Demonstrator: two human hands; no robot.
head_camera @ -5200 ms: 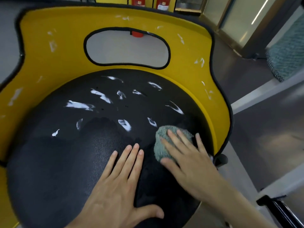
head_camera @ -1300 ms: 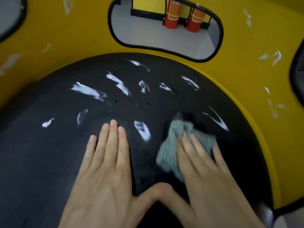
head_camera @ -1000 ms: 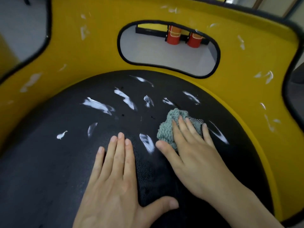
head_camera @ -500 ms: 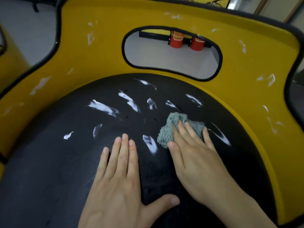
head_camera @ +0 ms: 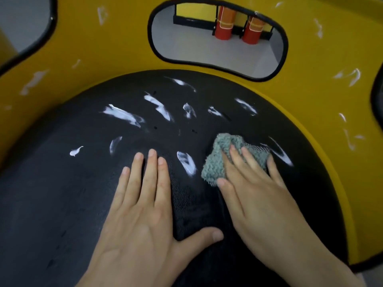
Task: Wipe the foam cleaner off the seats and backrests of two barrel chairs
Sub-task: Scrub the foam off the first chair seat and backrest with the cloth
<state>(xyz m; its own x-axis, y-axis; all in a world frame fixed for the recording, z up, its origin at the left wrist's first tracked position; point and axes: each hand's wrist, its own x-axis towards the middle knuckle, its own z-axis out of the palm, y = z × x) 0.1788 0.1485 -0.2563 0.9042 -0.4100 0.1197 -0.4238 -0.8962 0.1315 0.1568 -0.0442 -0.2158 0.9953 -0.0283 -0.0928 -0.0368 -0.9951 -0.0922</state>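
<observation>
Compared with the view of about five seconds earlier, the right hand point(head_camera: 255, 195) and the cloth point(head_camera: 217, 164) lie farther up the seat point(head_camera: 62, 193), nearer the backrest point(head_camera: 116, 48). A short foam streak that then lay just beyond the cloth no longer shows. Over the last half second both hands have kept much the same place among the marks. The seat is a black, finely grained dome, and white foam streaks point(head_camera: 122, 116) are scattered beyond the fingertips of both hands. One streak point(head_camera: 186, 162) lies between the two hands, just beside the thumb-side edge of the cloth. Another thin streak point(head_camera: 279, 151) lies just past the little finger of the right hand. The surface under and behind the palms is bare of foam and slightly glossy. The yellow backrest, edged in black, curves round the far side of the seat and carries smaller white smears. Two red cylinders point(head_camera: 224, 23) show through its oval cut-out point(head_camera: 152, 38). The cloth is a crumpled grey-green terry pad, which lies on the seat under the right fingers. The right hand presses it flat with straight, spread fingers, the thumb at its near edge. The left hand point(head_camera: 141, 214) rests palm-down on the bare seat beside it. Its four fingers are straight and close together, and its thumb is splayed toward the right wrist.
</observation>
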